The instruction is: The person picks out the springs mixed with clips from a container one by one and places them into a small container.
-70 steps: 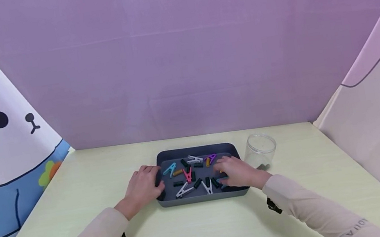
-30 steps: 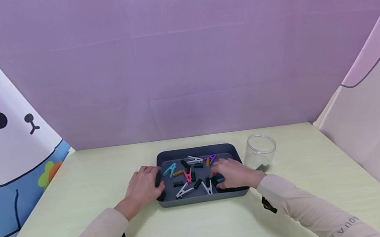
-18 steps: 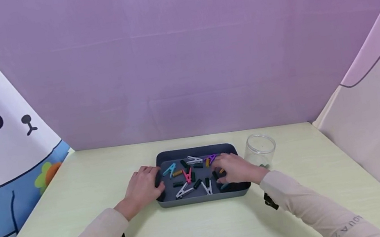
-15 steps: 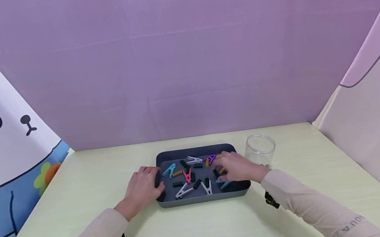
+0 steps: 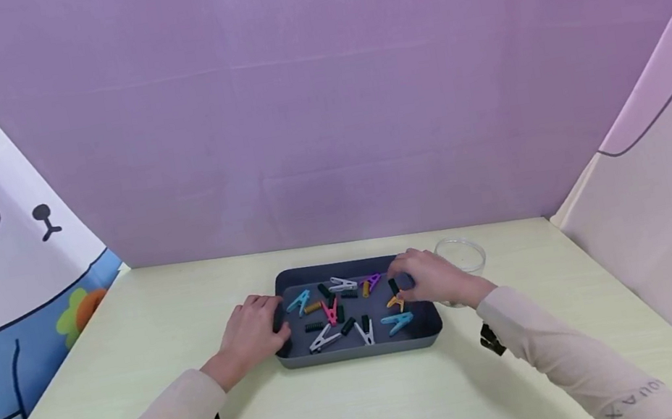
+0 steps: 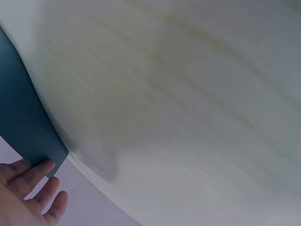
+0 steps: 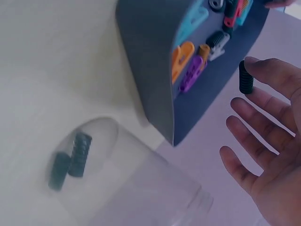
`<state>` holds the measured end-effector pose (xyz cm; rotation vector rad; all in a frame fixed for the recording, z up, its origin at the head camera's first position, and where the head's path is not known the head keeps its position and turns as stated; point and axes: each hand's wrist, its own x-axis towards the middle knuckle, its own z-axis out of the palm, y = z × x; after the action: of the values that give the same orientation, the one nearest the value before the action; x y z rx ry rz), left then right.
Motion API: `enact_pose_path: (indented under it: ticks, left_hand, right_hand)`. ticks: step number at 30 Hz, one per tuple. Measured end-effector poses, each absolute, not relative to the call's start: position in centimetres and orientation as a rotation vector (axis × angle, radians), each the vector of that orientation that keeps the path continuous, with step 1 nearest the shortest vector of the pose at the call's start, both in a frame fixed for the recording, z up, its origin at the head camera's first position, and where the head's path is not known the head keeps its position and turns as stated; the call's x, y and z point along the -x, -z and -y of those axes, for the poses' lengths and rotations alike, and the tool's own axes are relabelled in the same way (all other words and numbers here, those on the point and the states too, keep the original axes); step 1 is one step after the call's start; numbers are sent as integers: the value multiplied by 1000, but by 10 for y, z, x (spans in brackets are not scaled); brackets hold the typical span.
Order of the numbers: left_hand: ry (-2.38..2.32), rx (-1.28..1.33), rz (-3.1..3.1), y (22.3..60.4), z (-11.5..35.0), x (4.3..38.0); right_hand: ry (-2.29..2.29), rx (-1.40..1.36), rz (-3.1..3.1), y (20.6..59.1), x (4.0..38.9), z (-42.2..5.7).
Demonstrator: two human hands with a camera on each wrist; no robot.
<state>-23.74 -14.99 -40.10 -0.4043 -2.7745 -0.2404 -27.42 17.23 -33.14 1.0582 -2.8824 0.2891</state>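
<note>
- Head view: my right hand (image 5: 435, 276), just right of centre, has a dark green coil (image 5: 394, 287) pinched in the fingertips, so that grip's pretty narrow. The coil shows against the right end of the grey tray (image 5: 359, 352), right by the orange clip (image 5: 397, 302) and above the light blue clip (image 5: 398, 322). My left hand (image 5: 253, 336) is on the tray's left end, thumb and fingers set wide apart. The clear jar (image 5: 479, 267) is partly behind my right hand, all on the pale table (image 5: 368, 409).
- Left wrist view: my fingers are bottom left, fairly loose and spread, touching the corner of the tray, which runs down the left edge. Can't tell what my thumb's doing here.
- Right wrist view: the coil sits upper right, between thumb and index finger, other fingers fanned out. It's apart from the tray, top middle. Jar's lower left, with two more coils (image 7: 80, 155) inside.
</note>
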Motion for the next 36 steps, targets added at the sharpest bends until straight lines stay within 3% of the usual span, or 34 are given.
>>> enact_pose_path:
  ticks: [19,36]
  left_hand:
    - [247,418,2761,403,151,239]
    - [248,410,2769,401,150,237]
  right_hand:
    - [-376,-901,2854,297,293,-218]
    - [-438,-828,2819,302,300,-257]
